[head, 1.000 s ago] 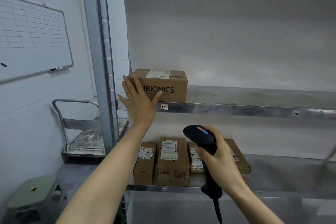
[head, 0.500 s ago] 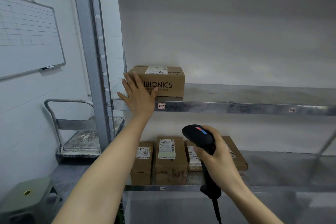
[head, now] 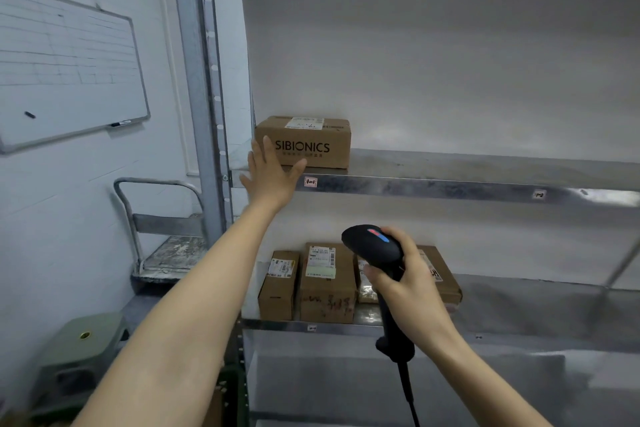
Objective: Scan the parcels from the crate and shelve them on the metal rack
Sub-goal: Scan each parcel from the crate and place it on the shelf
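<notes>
The right hand (head: pixel 412 288) grips the black scanner (head: pixel 372 244) by its handle. Behind it, three parcels (head: pixel 327 291) stand on the lower shelf (head: pixel 526 308). The left hand (head: pixel 272 178) is flat, fingers straight, at the SIBIONICS parcel (head: pixel 313 147) on the upper shelf (head: pixel 450 187) — possibly touching it.

- A whiteboard (head: pixel 65 73) hangs on the white wall (head: pixel 86 191) at ten o'clock, with a faint ruled grid across its upper part.
- A marker (head: pixel 121 123) lies on the board's bottom ledge, near the lower right corner.
- A small black object (head: pixel 30 115) sits on the board's face at nine o'clock, too small to identify.
- A platform trolley (head: pixel 173 255) stands at eight o'clock, handle upright, deck blotched.
- A green stool (head: pixel 81 343) sits at seven o'clock, with a brass-coloured ring in the middle of its seat.
</notes>
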Demonstrator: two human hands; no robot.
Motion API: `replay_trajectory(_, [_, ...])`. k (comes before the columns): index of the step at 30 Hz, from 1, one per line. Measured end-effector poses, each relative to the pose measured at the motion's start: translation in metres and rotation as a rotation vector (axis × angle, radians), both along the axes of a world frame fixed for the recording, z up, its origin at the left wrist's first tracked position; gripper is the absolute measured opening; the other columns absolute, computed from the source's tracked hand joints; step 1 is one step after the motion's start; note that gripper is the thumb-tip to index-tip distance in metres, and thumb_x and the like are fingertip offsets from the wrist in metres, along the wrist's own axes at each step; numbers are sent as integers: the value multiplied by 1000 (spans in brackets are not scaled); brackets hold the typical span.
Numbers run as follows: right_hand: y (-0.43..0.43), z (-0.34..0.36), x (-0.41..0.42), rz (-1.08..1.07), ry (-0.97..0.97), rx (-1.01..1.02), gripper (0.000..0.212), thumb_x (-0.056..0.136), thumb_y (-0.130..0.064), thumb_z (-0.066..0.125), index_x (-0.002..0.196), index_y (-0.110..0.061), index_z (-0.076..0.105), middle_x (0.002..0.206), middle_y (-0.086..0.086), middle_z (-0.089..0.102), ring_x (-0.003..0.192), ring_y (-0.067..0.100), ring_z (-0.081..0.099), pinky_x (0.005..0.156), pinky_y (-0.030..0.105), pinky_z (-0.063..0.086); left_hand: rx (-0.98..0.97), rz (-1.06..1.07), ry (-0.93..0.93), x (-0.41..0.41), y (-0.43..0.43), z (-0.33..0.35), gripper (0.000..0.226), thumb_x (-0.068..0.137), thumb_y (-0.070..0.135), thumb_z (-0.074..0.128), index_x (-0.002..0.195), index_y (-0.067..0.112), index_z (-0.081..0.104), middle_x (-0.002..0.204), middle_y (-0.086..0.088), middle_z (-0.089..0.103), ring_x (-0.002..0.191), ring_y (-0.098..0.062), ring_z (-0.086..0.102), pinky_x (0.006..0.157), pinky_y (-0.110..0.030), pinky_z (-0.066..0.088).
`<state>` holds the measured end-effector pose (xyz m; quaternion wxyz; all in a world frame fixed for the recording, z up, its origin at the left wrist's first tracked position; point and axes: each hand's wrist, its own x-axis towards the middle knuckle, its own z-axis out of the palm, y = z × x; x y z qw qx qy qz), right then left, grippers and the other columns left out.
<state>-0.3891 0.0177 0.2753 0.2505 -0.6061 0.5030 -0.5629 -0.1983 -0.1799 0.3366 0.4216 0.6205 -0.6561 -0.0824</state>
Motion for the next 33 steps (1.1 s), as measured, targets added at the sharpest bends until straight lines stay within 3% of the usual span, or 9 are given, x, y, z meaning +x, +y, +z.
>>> replay_trajectory(4, [24, -1, 0, 51, 10, 8, 50, 86, -5, 64, 125, -34, 51, 104, -8, 63, 80, 2, 61, 63, 12, 49, -28, 3, 28, 6, 36, -12, 94, 86, 69, 41, 153, 21, -5, 161, -5, -9, 148, -26, -4, 114, -57, 0])
replay_trajectory(8, [51, -6, 1, 105, 28, -2, 50, 86, -8, 65, 122, -38, 49, 109, -12, 59, 90, 0, 58, 77, 19, 50, -9, 43, 24, 16, 81, -38, 92, 86, 71, 39, 153, 22, -2, 161, -3, -5, 148, -24, 0, 116, -57, 4])
replay_trajectory(12, [76, -18, 5, 184, 21, -6, 51, 85, -5, 66, 119, -39, 49, 98, -30, 59, 88, -7, 58, 72, 8, 46, 47, 109, 15, 35, 129, -76, 92, 85, 73, 36, 153, 23, -1, 161, -3, -3, 148, -23, 0, 115, -56, 5])
replay_trajectory(14, [86, -25, 10, 221, 19, 8, 51, 85, -5, 66, 118, -40, 49, 99, -28, 60, 89, -8, 57, 73, 7, 44, 86, 132, 40, 50, 154, -98, 90, 86, 71, 37, 153, 24, -1, 161, -3, -3, 148, -23, 1, 116, -56, 7])
replay_trajectory(17, [97, -32, 19, 278, 26, 39, 51, 86, -7, 65, 122, -38, 48, 106, -23, 58, 92, -4, 57, 81, 17, 47, 147, 207, 61, 79, 188, -127, 91, 85, 72, 37, 153, 25, -1, 161, -3, -2, 148, -23, 4, 116, -55, 11])
replay_trajectory(22, [106, -42, 40, 360, 42, 73, 49, 86, -9, 63, 123, -37, 47, 105, -17, 59, 83, 8, 61, 78, 34, 53, 244, 334, 67, 127, 236, -166, 87, 89, 65, 40, 153, 20, 1, 161, -6, 0, 148, -22, 3, 118, -47, 13])
replay_trajectory(27, [105, -48, 67, 440, 35, 87, 48, 87, -8, 63, 123, -36, 47, 103, -21, 57, 79, -5, 58, 68, 13, 48, 277, 389, 110, 167, 272, -194, 88, 89, 65, 40, 153, 19, 3, 161, -6, 1, 148, -22, 4, 117, -47, 13])
replay_trajectory(33, [92, -55, 108, 482, 31, 103, 49, 86, -6, 64, 123, -35, 47, 104, -17, 57, 72, -1, 60, 61, 15, 50, 355, 432, 143, 207, 289, -224, 87, 86, 69, 39, 153, 28, 0, 161, -1, -1, 147, -26, 6, 114, -59, 16])
